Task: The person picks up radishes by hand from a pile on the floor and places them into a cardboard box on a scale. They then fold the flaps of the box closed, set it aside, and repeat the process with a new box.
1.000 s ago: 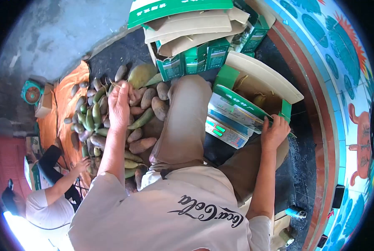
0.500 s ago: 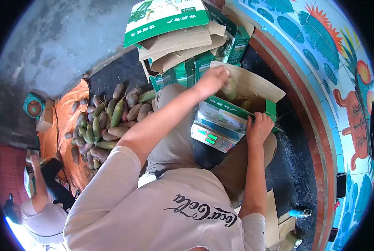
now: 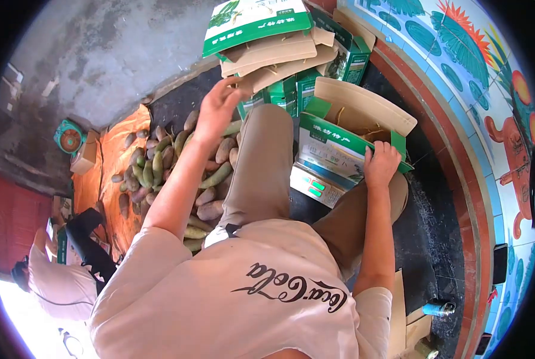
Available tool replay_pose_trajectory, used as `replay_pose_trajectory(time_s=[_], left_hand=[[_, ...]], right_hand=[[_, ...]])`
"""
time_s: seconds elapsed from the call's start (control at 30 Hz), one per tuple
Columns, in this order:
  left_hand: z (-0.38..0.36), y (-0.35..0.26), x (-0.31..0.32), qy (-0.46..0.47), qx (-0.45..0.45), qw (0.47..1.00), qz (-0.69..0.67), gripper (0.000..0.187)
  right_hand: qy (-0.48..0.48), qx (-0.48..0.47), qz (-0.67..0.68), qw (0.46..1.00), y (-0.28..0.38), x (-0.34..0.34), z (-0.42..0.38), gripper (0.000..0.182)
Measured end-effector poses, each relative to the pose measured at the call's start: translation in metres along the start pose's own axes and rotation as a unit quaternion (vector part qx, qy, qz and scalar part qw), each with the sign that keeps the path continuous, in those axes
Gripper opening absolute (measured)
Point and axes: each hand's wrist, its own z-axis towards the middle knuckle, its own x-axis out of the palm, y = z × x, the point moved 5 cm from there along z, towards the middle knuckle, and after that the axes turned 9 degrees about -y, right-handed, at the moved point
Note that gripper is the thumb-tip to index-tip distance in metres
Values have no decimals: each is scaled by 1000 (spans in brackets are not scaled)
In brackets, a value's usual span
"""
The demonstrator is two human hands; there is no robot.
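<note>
A green-and-white printed carton stands with its lid raised on a white digital scale between my knees. My right hand grips the carton's near right rim, fingers bent over the edge. My left hand is in the air above the radish pile, with its fingers apart and nothing in them. Below it lie long green radishes and muddy brown-purple ones. The carton's inside is shadowed; a few thin cords show, and its bottom is hidden.
Stacked cartons with loose flaps stand ahead. An orange sheet lies under part of the pile. A teal round device sits at the far left by a small box. Another person works at the lower left. A blue can is at lower right.
My left hand has left the carton, where it held a green radish, and moved left over the pile, now without it. My right hand stays on the rim. The view has shifted slightly.
</note>
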Motion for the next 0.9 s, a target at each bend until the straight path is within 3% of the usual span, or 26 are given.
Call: replay_pose_trajectory(time_s=[0.2,0.27,0.4,0.43,0.53,0.63,0.73,0.77,0.8,0.87,0.9], left_hand=[[-48,102,-66,-86,-73,991,74,26],[-66,135,-82,-80,-101,975,178,24],[-110,188,-99,-48,-59,954,290,23],[-124,232,-106,-40,-63,958,278,23],[-161,254,-107,19,-198,904,380,28],[-224,395,-117,193,-133,842,486,32],[-246,340,-108,161,-349,806,450,33],[-262,366,-109,158,-319,830,429,30],[-284,392,-108,197,-320,812,448,29],[-299,380,-98,273,-317,770,482,29],[-327,431,-89,416,-227,703,531,31]], right_hand=[[13,-4,-13,1000,3,0,0,23],[10,-5,-21,1000,4,1,-1,23],[6,-16,-28,999,6,4,-4,25],[0,-24,-27,999,5,5,-4,26],[7,-29,-52,998,9,3,-2,37],[-1,-38,-65,997,17,-5,4,45],[-20,-38,-62,997,19,-10,4,50],[-28,-36,-55,997,18,-12,4,51],[-36,-34,-47,998,18,-14,4,51],[-51,-33,-35,998,18,-17,3,51],[-56,-31,-33,997,16,-17,1,51]])
